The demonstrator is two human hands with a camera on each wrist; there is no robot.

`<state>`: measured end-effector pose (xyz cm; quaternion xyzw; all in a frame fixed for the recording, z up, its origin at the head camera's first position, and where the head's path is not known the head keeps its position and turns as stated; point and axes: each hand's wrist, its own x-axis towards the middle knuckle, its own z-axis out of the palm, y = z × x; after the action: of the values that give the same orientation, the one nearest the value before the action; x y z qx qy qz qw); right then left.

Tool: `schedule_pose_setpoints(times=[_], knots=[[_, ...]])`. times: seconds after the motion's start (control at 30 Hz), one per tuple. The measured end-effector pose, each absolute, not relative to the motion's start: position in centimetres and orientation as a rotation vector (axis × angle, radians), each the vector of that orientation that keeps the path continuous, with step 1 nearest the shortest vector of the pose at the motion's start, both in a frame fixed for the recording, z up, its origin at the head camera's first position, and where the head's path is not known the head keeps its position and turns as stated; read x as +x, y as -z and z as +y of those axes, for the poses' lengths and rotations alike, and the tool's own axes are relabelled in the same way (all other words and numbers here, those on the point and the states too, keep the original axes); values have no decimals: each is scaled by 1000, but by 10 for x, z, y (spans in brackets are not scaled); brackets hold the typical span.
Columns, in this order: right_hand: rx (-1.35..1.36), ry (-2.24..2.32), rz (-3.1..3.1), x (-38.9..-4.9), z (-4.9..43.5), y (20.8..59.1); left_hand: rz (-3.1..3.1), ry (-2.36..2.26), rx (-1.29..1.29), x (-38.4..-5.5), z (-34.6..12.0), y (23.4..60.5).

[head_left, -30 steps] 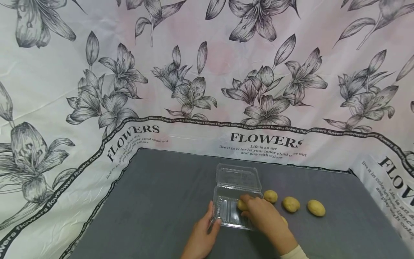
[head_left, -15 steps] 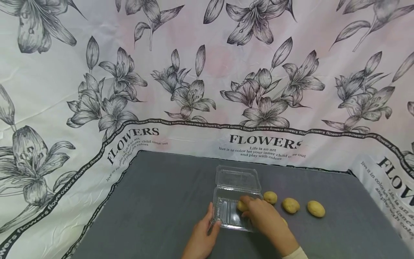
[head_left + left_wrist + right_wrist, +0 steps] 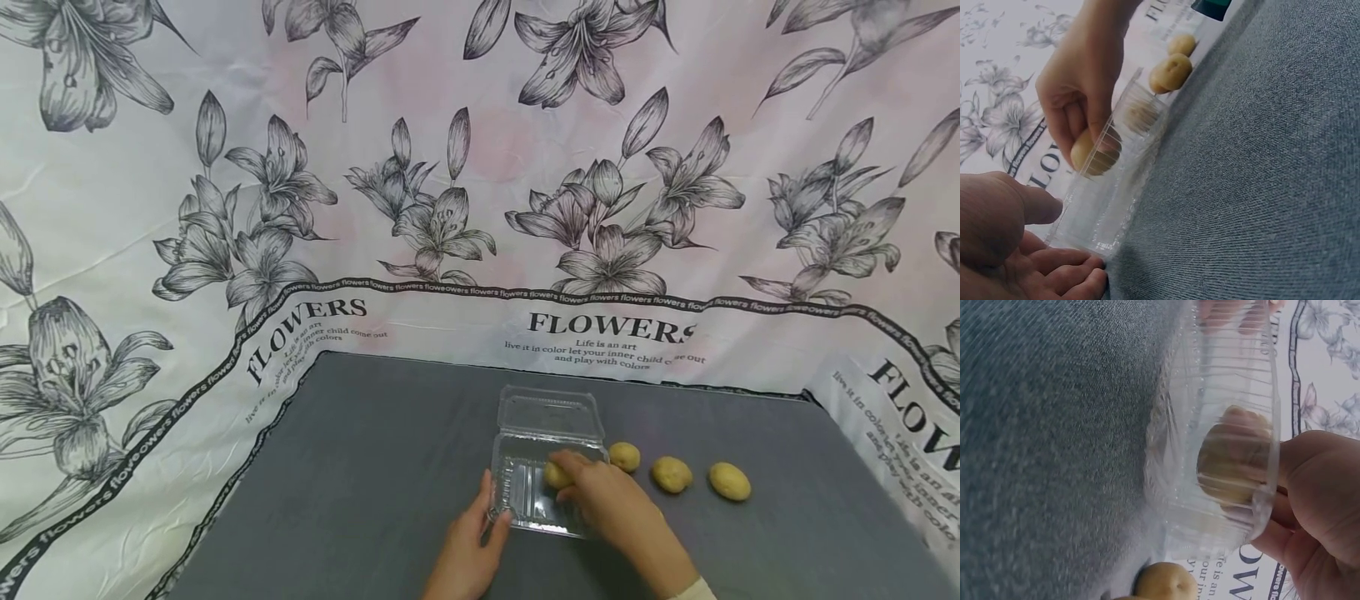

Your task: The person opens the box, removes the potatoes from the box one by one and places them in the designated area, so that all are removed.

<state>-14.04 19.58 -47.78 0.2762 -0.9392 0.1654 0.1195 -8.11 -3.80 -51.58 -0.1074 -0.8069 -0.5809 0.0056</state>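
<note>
A clear plastic clamshell box (image 3: 525, 518) lies on the grey table with its lid (image 3: 551, 414) folded back, away from me. My left hand (image 3: 467, 542) holds its near left corner; in the left wrist view the thumb is at the rim and the fingers (image 3: 1063, 275) are by the base. Inside the box, my right hand (image 3: 603, 496) grips a potato (image 3: 557, 477) from above, the thumb on one side of it. Through the ribbed plastic in the right wrist view, the potato (image 3: 1232, 459) shows close to the wall.
Right of the box, three potatoes lie in a loose row: one near the box (image 3: 624, 457), a middle potato (image 3: 671, 475) and a far-right potato (image 3: 730, 482). Another potato (image 3: 1140, 115) appears through the plastic in the left wrist view. Flower-printed cloth (image 3: 450, 333) borders the table.
The head view has shifted slightly. My right hand still grips the potato inside the box, barely moved to the left; my left hand stays at the box's corner.
</note>
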Motion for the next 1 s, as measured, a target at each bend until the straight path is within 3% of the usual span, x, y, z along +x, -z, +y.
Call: schedule_pose_setpoints(times=[0.7,1.0], knots=[[730,-544,-2597,-125,220,471,-2540,1831,-286,-79,-36,515],[817,-550,-2448,-125,232,473,-2541,1854,-290,-79,-37,514]])
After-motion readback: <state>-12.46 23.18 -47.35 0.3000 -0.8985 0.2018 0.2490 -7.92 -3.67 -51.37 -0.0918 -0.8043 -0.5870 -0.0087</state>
